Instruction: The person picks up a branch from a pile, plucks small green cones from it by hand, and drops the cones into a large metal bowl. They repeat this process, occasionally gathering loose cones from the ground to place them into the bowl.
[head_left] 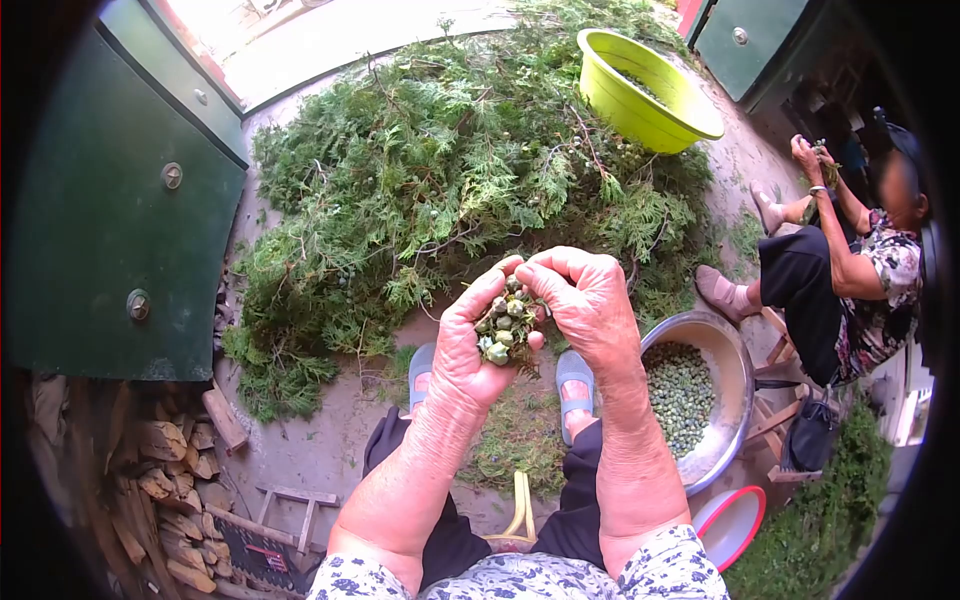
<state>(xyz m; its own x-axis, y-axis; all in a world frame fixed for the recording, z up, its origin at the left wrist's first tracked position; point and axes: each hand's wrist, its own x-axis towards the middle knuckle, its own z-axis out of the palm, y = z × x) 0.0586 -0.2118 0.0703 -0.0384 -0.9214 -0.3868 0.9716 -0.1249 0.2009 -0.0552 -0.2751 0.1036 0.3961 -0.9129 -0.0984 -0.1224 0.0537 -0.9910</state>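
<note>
A small cluster of green cones (508, 322) with bits of twig lies between my two hands, above the floor between my feet. My left hand (474, 335) cups the cluster from the left, fingers curled round it. My right hand (583, 305) is at the cluster's upper right, thumb and forefinger pinched at its top. Beyond my hands spreads a large heap of green conifer branches (430, 180). To the right of my right forearm stands a metal basin (741, 385) holding many loose green cones (682, 398).
A yellow-green tub (640, 108) stands on the heap's far right. Another person (845, 260) sits at the right, holding a sprig. A red-rimmed white basin (735, 525) is at lower right. Firewood (170, 500) and a small wooden stool (295, 510) are at lower left, below green doors (110, 220).
</note>
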